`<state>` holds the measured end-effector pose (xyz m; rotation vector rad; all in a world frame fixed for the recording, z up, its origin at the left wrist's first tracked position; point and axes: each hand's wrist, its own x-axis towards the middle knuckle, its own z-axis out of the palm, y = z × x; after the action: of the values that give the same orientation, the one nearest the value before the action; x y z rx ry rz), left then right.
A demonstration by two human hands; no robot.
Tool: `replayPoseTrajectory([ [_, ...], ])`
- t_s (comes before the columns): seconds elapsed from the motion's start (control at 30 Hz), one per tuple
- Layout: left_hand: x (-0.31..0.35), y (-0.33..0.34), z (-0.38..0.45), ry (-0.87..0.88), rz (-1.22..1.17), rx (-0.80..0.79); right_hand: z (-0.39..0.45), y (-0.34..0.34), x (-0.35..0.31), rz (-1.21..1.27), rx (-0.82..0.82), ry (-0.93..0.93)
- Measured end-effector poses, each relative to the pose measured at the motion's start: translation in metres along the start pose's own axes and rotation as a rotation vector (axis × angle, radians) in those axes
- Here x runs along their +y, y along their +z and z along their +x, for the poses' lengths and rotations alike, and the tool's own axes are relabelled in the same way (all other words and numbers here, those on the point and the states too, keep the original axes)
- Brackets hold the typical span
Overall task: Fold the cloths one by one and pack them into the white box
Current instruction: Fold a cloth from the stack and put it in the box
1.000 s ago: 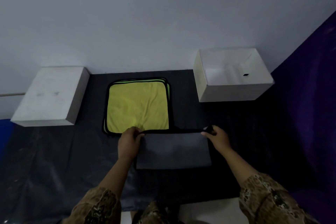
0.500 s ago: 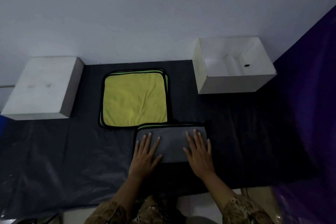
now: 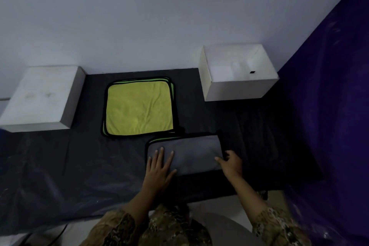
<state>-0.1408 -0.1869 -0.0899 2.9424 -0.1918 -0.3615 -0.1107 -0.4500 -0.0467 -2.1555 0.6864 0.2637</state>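
left hand [image 3: 159, 168]: lying flat, fingers spread, palm pressing down on the left end of the grey cloth; gripping nothing.
right hand [image 3: 230, 163]: sitting at the cloth's right edge, fingers curling over that edge, thumb lying on the grey top; looks like it is pinching the edge, but the fingertips are hiding in shadow, so cannot tell for sure.
grey cloth [image 3: 191, 154]: lying folded in a wide rectangle on the black mat, at 6 o'clock of the yellow stack; green trim showing along its far left edge.
yellow cloths [image 3: 138, 107]: lying flat in a stack with black borders, green edges peeking out at the left and far side; its near edge is just beside the grey cloth.
white box [image 3: 237, 73]: sitting open at 2 o'clock from the hands, against the wall; a small dark speck showing inside.
white block [image 3: 40, 98]: sitting closed at 10 o'clock, well apart from the hands.
black mat [image 3: 69, 162]: covering the work surface.
sleeves: patterned brown, showing at 6 o'clock.
purple sheet [image 3: 329, 106]: hanging at 3 o'clock.
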Motion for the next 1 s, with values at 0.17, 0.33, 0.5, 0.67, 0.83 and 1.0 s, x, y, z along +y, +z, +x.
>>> replayPoseTrajectory([
  [0.17, 0.049, -0.019, -0.002, -0.093, -0.113, -0.049, 0.001, -0.031, 0.006, -0.231, 0.030, 0.109],
  [0.33, 0.073, -0.054, 0.026, -0.286, -1.009, -0.122, -0.020, -0.039, -0.028, 0.343, -0.310, 0.010],
  [0.5, 0.085, -0.083, 0.042, -0.505, -1.736, -0.515, -0.032, -0.020, -0.052, 0.386, -0.707, -0.033],
  [0.67, 0.057, -0.048, 0.043, -0.568, -1.629, -0.308, -0.030, -0.003, -0.057, 0.475, -0.629, 0.171],
  [0.83, 0.013, -0.035, 0.017, -0.569, -1.353, -0.075, -0.033, 0.024, -0.047, 0.229, -0.446, 0.017],
  [1.0, -0.002, -0.046, -0.011, -0.513, -1.185, 0.010, -0.042, 0.056, -0.040, 0.064, -0.330, -0.109],
])
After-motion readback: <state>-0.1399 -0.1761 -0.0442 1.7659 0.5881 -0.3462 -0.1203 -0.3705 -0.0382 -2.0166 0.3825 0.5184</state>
